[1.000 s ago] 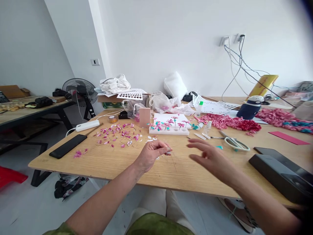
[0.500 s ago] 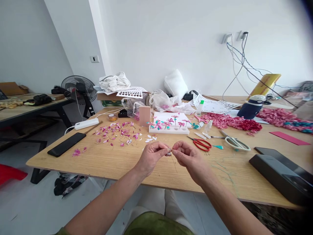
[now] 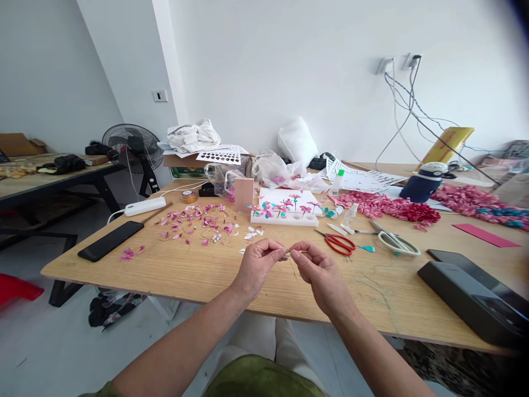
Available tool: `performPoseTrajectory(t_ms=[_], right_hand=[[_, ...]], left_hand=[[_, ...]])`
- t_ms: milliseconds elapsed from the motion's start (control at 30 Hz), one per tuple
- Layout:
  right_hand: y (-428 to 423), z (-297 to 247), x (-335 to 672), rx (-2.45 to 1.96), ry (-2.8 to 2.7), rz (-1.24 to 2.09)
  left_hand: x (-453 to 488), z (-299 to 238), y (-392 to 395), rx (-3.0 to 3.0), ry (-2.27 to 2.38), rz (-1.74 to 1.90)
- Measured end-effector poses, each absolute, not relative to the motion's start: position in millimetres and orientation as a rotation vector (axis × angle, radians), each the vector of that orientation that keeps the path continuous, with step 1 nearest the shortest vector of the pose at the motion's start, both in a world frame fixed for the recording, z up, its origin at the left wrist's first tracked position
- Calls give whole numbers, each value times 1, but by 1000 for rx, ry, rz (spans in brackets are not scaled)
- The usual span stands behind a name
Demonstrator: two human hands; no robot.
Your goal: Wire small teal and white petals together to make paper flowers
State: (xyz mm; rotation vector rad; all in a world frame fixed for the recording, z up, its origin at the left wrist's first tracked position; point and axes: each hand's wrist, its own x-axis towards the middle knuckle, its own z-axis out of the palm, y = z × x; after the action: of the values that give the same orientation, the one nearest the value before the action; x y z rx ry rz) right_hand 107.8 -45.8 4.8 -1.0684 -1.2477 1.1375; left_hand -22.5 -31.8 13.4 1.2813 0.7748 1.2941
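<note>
Over the front of the wooden table [image 3: 165,275], my two hands meet fingertip to fingertip. My left hand [image 3: 258,267] is closed in a pinch on a small pale piece [image 3: 285,257], mostly covered by the fingers. Thumb and forefinger of my right hand [image 3: 320,270] pinch close beside it on a thin strand [image 3: 294,270], whose loose end hangs down below the fingers; thread or wire, I cannot tell. Just beyond the hands, pink and teal flowers [image 3: 284,207] on thin stems stand in a white foam block [image 3: 285,219].
Pink petal pieces [image 3: 206,220] and white ones [image 3: 250,234] lie scattered on the left, near a black phone [image 3: 111,241]. Red-handled scissors [image 3: 339,243], pale-handled scissors [image 3: 399,242] and a teal tassel-like piece [image 3: 366,248] lie right. A dark grey box [image 3: 463,303] sits at the right edge.
Both hands stay together in the same pinch, with the right hand drawn slightly closer to the left. The whole view has shifted a little; nothing on the table has visibly moved.
</note>
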Motion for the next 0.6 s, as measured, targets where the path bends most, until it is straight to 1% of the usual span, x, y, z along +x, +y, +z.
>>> performPoseTrajectory(t_ms=[600], right_hand=[[-39,0,111,-1160,-1238,1052]], left_hand=[[-21,20,-31,1427,874,1182]])
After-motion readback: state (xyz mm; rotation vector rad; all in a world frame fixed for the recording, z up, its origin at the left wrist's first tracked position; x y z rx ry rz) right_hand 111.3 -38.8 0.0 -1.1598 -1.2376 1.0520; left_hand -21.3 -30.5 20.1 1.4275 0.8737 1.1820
